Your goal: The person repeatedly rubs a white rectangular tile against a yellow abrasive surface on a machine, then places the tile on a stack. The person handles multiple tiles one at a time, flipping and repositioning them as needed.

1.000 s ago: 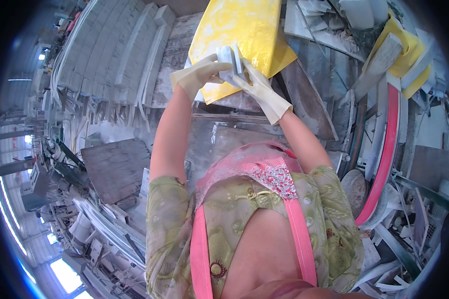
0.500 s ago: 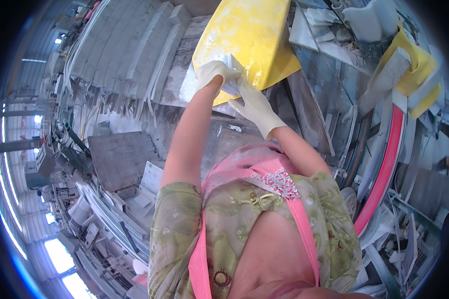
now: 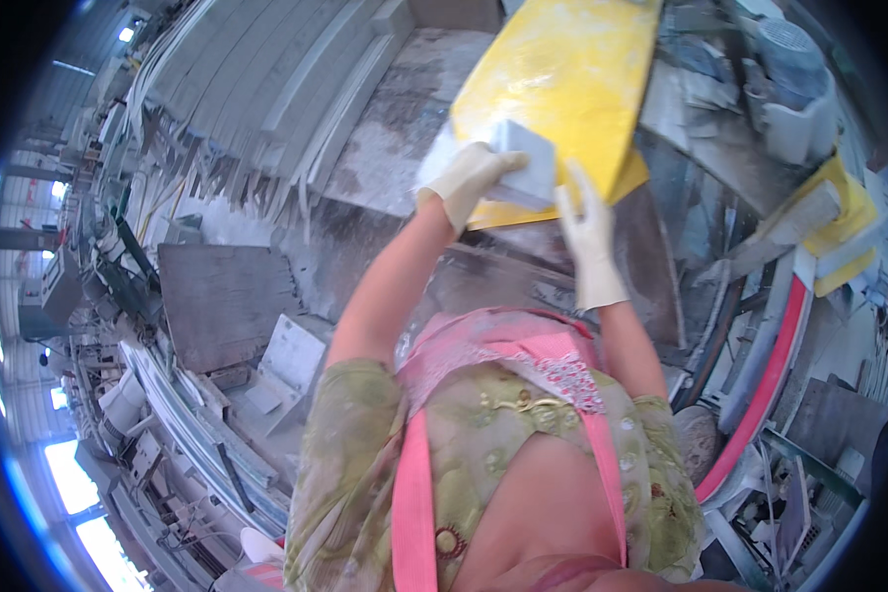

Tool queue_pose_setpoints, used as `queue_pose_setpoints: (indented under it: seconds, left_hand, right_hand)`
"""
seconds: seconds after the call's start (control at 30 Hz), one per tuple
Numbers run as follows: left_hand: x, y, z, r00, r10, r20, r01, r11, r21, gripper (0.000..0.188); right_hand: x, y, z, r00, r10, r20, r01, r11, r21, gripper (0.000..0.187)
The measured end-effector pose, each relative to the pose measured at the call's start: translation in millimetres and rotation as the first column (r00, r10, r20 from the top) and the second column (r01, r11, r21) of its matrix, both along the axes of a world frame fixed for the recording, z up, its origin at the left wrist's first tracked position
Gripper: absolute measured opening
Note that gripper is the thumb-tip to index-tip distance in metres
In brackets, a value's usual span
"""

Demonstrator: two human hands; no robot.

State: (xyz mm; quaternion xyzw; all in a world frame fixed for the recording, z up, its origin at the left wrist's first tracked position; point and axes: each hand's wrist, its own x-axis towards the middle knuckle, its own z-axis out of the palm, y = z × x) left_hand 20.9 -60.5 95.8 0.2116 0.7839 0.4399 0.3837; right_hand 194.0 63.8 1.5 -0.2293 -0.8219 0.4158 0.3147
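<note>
At the lower end of a yellow sheet (image 3: 572,69), upper middle of the view: one pale block (image 3: 528,168), flat-faced, white to light grey, held tilted at the sheet's edge; whether its underside touches the sheet cannot be told.

Left hand (image 3: 474,183), in a cream glove: grip clamped on the block's left side, thumb laid across the face, the other fingers largely hidden.

Right hand (image 3: 590,237), likewise gloved: grip apart, fingers extended upward, just beside the block's right edge; contact cannot be told.

Table (image 3: 395,118): worn, grey-brown, bare to the left of the sheet. Further left, grey slabs (image 3: 237,109), long, ranked side by side.

Right side: a curved red strip (image 3: 765,390); a yellow cloth (image 3: 847,217); above it, a whitish container (image 3: 799,123).

Lower left: one dark flat board (image 3: 222,306).

Worn by the person: a pink apron (image 3: 464,355) over a green patterned shirt (image 3: 355,444).
</note>
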Motion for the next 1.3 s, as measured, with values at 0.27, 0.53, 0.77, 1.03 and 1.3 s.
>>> queue_pose_setpoints:
  seconds: [0.27,0.53,0.77,1.03,1.3]
  left_hand:
    - [-15,-43,-53,0.775,0.078,0.627,-0.319,0.905,0.281,0.064]
    - [-71,-56,-56,0.702,-0.136,0.699,-0.236,0.882,0.408,0.059]
    - [-179,-51,-44,0.833,0.001,0.553,-0.161,0.957,0.241,0.057]
    - [-343,38,-26,0.878,-0.241,0.413,0.169,0.964,0.205,0.055]
    - [-447,239,-5,0.882,-0.386,0.271,0.262,0.879,0.398,0.041]
  right_hand:
    - [-39,-9,-32,0.936,-0.339,0.097,0.342,0.939,-0.015,0.042]
    - [-44,-26,-20,0.911,-0.365,0.191,0.304,0.909,0.286,0.039]
    - [-64,-26,11,0.856,-0.442,0.269,0.333,0.868,0.369,0.037]
    - [-199,32,42,0.853,-0.449,0.265,0.291,0.832,0.472,0.042]
    - [-328,107,13,0.672,-0.634,0.384,0.355,0.73,0.584,0.053]
